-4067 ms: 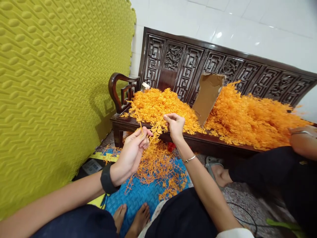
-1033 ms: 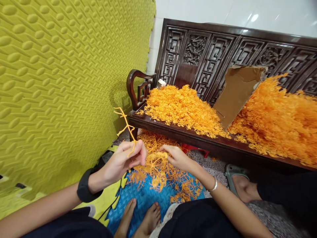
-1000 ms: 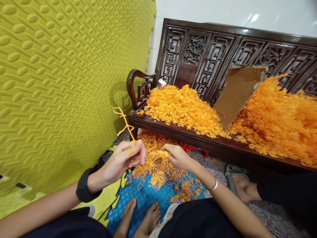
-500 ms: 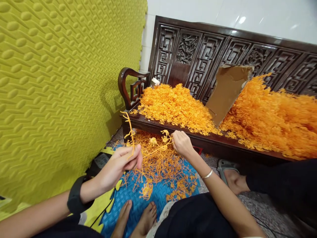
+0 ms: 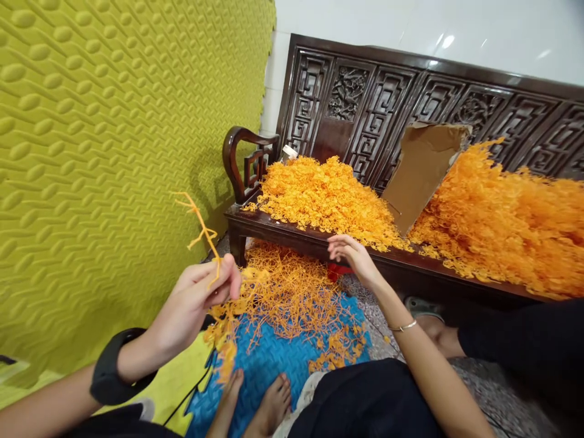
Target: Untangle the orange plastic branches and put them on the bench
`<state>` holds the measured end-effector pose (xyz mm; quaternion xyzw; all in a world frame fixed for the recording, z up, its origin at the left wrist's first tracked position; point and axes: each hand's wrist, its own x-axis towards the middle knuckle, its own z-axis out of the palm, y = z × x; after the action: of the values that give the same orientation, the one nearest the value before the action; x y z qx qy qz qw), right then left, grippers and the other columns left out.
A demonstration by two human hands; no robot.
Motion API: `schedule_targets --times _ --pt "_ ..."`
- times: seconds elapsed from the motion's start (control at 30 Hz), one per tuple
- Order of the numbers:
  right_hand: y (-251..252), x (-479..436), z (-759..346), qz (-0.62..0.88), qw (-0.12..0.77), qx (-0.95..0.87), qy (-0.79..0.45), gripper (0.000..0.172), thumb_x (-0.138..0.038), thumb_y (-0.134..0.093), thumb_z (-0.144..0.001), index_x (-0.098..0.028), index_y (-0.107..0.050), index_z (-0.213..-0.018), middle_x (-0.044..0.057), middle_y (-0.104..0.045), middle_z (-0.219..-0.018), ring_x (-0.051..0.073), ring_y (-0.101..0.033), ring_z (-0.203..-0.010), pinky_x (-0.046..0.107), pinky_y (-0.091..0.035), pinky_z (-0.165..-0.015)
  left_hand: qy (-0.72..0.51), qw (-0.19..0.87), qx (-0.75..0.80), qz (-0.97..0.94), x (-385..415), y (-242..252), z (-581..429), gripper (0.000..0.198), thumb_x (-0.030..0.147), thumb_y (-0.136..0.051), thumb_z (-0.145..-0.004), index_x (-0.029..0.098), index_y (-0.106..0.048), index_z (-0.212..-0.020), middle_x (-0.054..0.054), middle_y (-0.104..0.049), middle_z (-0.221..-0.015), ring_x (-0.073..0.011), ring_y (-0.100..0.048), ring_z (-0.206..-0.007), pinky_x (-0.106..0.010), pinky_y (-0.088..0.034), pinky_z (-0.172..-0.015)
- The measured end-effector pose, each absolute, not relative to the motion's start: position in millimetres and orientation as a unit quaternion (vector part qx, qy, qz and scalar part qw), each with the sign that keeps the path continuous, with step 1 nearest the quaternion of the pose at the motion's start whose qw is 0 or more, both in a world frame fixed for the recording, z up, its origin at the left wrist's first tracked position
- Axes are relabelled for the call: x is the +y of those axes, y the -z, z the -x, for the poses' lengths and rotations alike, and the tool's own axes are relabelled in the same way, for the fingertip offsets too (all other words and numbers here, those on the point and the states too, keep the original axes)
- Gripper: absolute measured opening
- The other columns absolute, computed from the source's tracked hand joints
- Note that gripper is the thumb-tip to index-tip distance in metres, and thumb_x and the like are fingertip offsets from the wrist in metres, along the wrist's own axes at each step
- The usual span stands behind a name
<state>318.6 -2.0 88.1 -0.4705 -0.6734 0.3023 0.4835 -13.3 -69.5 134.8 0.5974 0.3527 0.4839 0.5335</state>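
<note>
My left hand [image 5: 201,301] is closed in a pinch on an orange branching plastic sprue [image 5: 211,242], whose thin stem slants up above the fingers. Blurred orange pieces [image 5: 227,356] hang below that hand; how they join the stem is hidden. My right hand [image 5: 353,257], fingers loosely bent and apart, shows nothing in its grasp. It hovers by the front edge of the dark wooden bench [image 5: 292,231]. On the bench seat lies a heap of small orange plastic pieces [image 5: 323,191]. Bare orange sprues [image 5: 292,292] form a tangled pile on the floor.
A cardboard sheet [image 5: 417,176] leans between the first heap and a larger orange heap [image 5: 511,225]. Yellow padded matting [image 5: 114,152] covers the left wall. A blue foam mat [image 5: 269,347] lies underfoot. Another person's foot [image 5: 431,328] is at the right. Something red [image 5: 337,269] shows under the bench.
My left hand has moved left and slightly down with the sprue. My right hand has let go of the orange pieces it pinched, opened and shifted a little right.
</note>
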Motion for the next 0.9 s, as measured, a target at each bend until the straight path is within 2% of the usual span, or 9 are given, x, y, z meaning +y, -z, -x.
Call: schedule_targets --times 0.07,0.13,0.23,0.37,0.5,0.63,0.7,0.8,0.9 --pt "-88 -5 -294 0.414 0.497 -0.619 -0.446 0.021 -0.022 -0.046 -0.079 -0.016 -0.058 -0.096 0.006 -0.062 -0.086 0.014 -0.059 -0.069 0.027 -0.045 -0.058 -0.505 0.538 0.337 -0.585 -69 -136 11 0.049 0.056 -0.052 -0.081 0.017 -0.057 -0.051 0.004 -0.033 -0.046 -0.0086 -0.020 -0.044 -0.027 -0.016 -0.045" --pt "-90 -11 -275 0.387 0.503 -0.595 -0.492 0.018 -0.024 -0.050 -0.081 -0.017 -0.060 -0.094 0.006 -0.062 -0.090 0.014 -0.060 -0.076 0.026 -0.046 -0.061 -0.533 0.541 0.316 -0.569 -71 -139 9 0.049 0.054 -0.052 -0.082 0.017 -0.056 -0.051 0.004 -0.033 -0.045 -0.0089 -0.021 -0.044 -0.027 -0.017 -0.046" --pt "-95 -23 -259 0.369 0.491 -0.624 -0.483 0.020 -0.027 -0.054 -0.083 -0.021 -0.061 -0.100 0.007 -0.059 -0.111 0.018 -0.058 -0.099 0.028 -0.049 -0.072 -0.547 0.556 0.272 -0.564 -73 -142 9 0.048 0.052 -0.049 -0.084 0.019 -0.056 -0.051 0.006 -0.023 -0.040 -0.0092 -0.019 -0.042 -0.027 -0.018 -0.046" --pt "-106 -45 -250 0.335 0.410 -0.724 -0.443 0.039 -0.030 -0.053 -0.087 -0.029 -0.048 -0.125 0.006 -0.045 -0.135 0.021 -0.045 -0.122 0.036 -0.046 -0.092 -0.504 0.590 0.223 -0.590 -74 -139 11 0.048 0.052 -0.047 -0.085 0.020 -0.057 -0.051 0.007 -0.019 -0.039 -0.0091 -0.017 -0.040 -0.027 -0.018 -0.045" --pt "-118 -61 -241 0.314 0.308 -0.813 -0.380 0.049 -0.028 -0.057 -0.085 -0.029 -0.043 -0.132 0.006 -0.049 -0.132 0.020 -0.049 -0.117 0.039 -0.041 -0.099 -0.443 0.578 0.179 -0.662 -75 -136 13 0.051 0.052 -0.043 -0.087 0.020 -0.059 -0.051 0.006 -0.023 -0.038 -0.0085 -0.020 -0.037 -0.028 -0.019 -0.044" --pt "-126 -66 -229 0.265 0.300 -0.849 -0.344 0.036 -0.022 -0.053 -0.087 -0.024 -0.053 -0.123 0.006 -0.054 -0.126 0.019 -0.049 -0.117 0.039 -0.038 -0.101 -0.337 0.534 0.097 -0.770 -77 -143 12 0.050 0.047 -0.043 -0.088 0.019 -0.057 -0.049 0.003 -0.031 -0.040 -0.0098 -0.030 -0.039 -0.029 -0.023 -0.045" --pt "-129 -68 -224 0.235 0.287 -0.863 -0.342 0.034 -0.019 -0.052 -0.086 -0.023 -0.055 -0.121 0.007 -0.054 -0.125 0.018 -0.048 -0.118 0.038 -0.038 -0.101 -0.304 0.516 0.063 -0.798 -78 -148 8 0.049 0.044 -0.043 -0.089 0.019 -0.050 -0.047 0.003 -0.029 -0.042 -0.0096 -0.029 -0.040 -0.030 -0.023 -0.046" --pt "-130 -74 -219 0.201 0.237 -0.894 -0.322 0.038 -0.018 -0.055 -0.083 -0.020 -0.053 -0.121 0.008 -0.057 -0.119 0.018 -0.052 -0.110 0.036 -0.040 -0.096 -0.299 0.500 0.036 -0.812 -79 -154 1 0.047 0.041 -0.043 -0.089 0.019 -0.041 -0.048 0.004 -0.025 -0.043 -0.0089 -0.024 -0.040 -0.029 -0.022 -0.045" --pt "-129 -83 -217 0.200 0.184 -0.920 -0.281 0.033 -0.016 -0.056 -0.079 -0.017 -0.057 -0.112 0.007 -0.061 -0.107 0.016 -0.054 -0.098 0.035 -0.042 -0.091 -0.310 0.489 0.025 -0.815 -78 -155 -4 0.044 0.037 -0.044 -0.089 0.018 -0.041 -0.049 0.004 -0.027 -0.043 -0.0086 -0.026 -0.039 -0.027 -0.022 -0.044"
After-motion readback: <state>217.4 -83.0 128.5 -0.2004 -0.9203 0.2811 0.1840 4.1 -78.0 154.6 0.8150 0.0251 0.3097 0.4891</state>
